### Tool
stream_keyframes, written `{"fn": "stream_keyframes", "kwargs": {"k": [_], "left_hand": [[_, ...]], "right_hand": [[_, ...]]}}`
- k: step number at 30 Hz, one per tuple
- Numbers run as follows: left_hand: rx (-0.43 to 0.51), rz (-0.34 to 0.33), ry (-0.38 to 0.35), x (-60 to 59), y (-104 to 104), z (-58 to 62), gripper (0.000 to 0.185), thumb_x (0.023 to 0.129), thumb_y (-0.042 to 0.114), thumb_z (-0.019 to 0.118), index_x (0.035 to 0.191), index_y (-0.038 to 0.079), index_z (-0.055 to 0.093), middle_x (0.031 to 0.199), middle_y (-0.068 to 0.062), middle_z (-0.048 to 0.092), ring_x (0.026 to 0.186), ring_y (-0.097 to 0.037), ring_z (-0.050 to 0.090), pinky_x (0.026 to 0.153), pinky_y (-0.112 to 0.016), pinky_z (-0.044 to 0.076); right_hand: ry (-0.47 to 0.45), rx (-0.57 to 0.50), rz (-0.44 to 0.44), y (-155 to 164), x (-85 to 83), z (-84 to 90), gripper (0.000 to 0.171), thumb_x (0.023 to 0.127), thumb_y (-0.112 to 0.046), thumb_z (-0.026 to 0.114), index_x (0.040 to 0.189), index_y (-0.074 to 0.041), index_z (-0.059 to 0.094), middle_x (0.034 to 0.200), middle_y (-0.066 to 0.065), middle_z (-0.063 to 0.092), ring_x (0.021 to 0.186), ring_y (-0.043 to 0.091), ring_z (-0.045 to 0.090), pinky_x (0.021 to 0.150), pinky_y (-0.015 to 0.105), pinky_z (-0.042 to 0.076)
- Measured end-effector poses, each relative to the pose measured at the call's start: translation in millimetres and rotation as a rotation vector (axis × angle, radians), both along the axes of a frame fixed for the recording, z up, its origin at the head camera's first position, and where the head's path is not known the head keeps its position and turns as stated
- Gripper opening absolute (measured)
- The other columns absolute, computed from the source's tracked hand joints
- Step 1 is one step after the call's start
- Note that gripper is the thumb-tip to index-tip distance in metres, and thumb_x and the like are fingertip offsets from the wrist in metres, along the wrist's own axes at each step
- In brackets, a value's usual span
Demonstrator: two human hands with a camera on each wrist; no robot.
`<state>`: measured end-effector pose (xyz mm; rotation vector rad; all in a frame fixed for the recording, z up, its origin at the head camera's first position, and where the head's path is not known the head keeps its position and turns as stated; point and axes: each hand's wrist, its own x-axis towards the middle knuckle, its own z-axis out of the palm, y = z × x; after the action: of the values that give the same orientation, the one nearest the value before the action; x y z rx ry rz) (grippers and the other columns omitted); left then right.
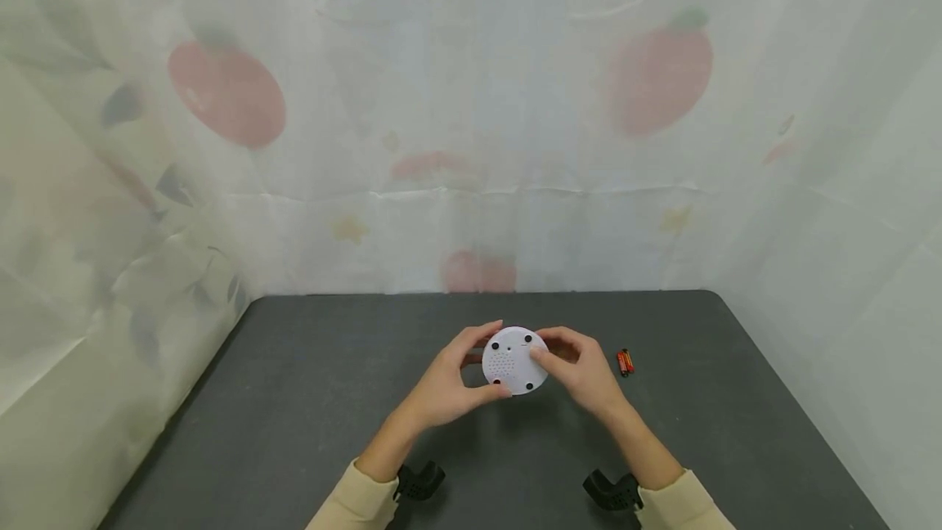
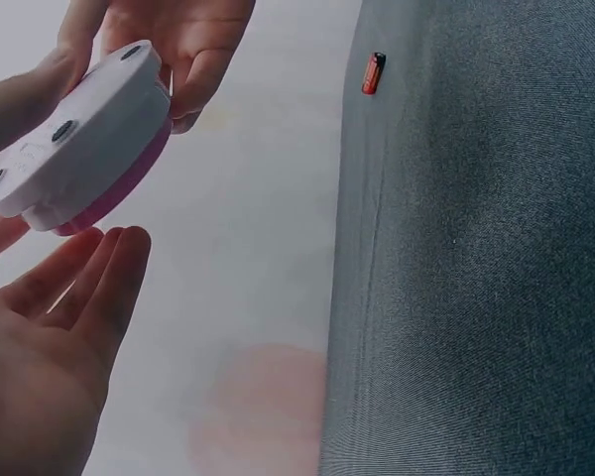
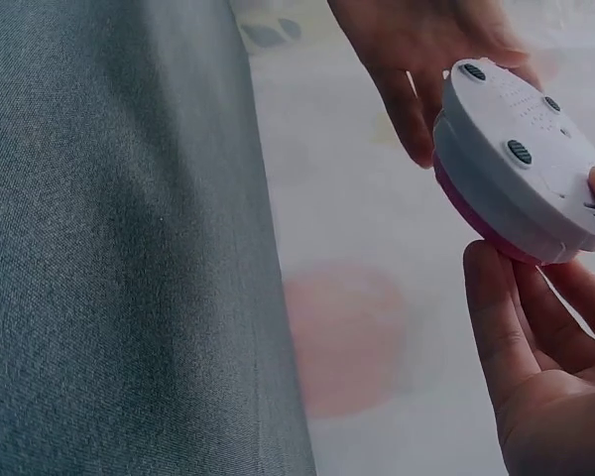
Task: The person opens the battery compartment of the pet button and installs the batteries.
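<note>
Both hands hold a round white device point(image 1: 515, 361) just above the dark table point(image 1: 309, 399), its white back with small black feet and a speaker grille facing up. In the wrist views the device point(image 2: 79, 139) point(image 3: 516, 159) shows a pink underside. My left hand point(image 1: 474, 365) point(image 2: 69, 297) grips its left rim, fingers along the far edge and thumb at the near edge. My right hand point(image 1: 550, 348) point(image 3: 535, 367) holds the right side, thumb pressed on the white back and fingers beneath.
Red batteries point(image 1: 625, 361) point(image 2: 374, 72) lie on the table just right of my right hand. Pale curtains printed with fruit close off the back and both sides. Black wrist mounts point(image 1: 419, 481) point(image 1: 611, 491) sit on my cream sleeves.
</note>
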<state>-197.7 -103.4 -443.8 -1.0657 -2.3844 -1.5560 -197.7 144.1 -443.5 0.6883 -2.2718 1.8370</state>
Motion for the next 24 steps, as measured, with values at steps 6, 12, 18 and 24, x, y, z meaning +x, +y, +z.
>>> {"fn": "stream_keyframes", "kwargs": {"k": [6, 12, 18, 24], "left_hand": [[-0.028, -0.034, -0.05, 1.3, 1.1, -2.3, 0.1, 0.079, 0.024, 0.091, 0.159, 0.031, 0.031, 0.143, 0.005, 0.048, 0.124, -0.017, 0.053, 0.099, -0.039, 0.049], [-0.028, -0.063, -0.117, 3.3, 2.5, -4.2, 0.109, 0.077, 0.025, 0.092, 0.161, 0.034, 0.023, 0.149, 0.003, 0.041, 0.125, -0.018, 0.051, 0.1, -0.035, 0.048], [-0.033, -0.057, -0.155, 2.4, 4.7, -5.9, 0.113, 0.075, 0.022, 0.093, 0.161, 0.037, 0.022, 0.15, 0.005, 0.041, 0.124, -0.017, 0.053, 0.097, -0.034, 0.049], [-0.052, -0.032, -0.159, 3.1, 7.4, -6.2, 0.112, 0.073, 0.025, 0.095, 0.158, 0.039, 0.024, 0.145, 0.007, 0.045, 0.119, -0.015, 0.055, 0.094, -0.034, 0.048]], "right_hand": [[-0.085, 0.005, -0.015, -3.2, 0.3, 1.0, 0.025, 0.096, -0.012, 0.07, 0.117, 0.001, 0.07, 0.106, 0.012, 0.07, 0.09, 0.015, 0.068, 0.077, 0.029, 0.055], [-0.191, 0.006, -0.017, -5.7, -0.1, 1.3, 0.027, 0.097, -0.019, 0.07, 0.115, 0.0, 0.071, 0.102, 0.012, 0.071, 0.088, 0.018, 0.069, 0.078, 0.032, 0.056], [-0.267, 0.01, 0.026, -6.7, -1.3, 0.2, 0.033, 0.099, -0.025, 0.067, 0.117, 0.004, 0.069, 0.098, 0.013, 0.071, 0.083, 0.021, 0.067, 0.075, 0.034, 0.057], [-0.269, 0.035, 0.059, -6.4, -0.9, 0.9, 0.035, 0.101, -0.026, 0.064, 0.117, 0.005, 0.068, 0.096, 0.013, 0.071, 0.081, 0.02, 0.068, 0.077, 0.045, 0.057]]}}
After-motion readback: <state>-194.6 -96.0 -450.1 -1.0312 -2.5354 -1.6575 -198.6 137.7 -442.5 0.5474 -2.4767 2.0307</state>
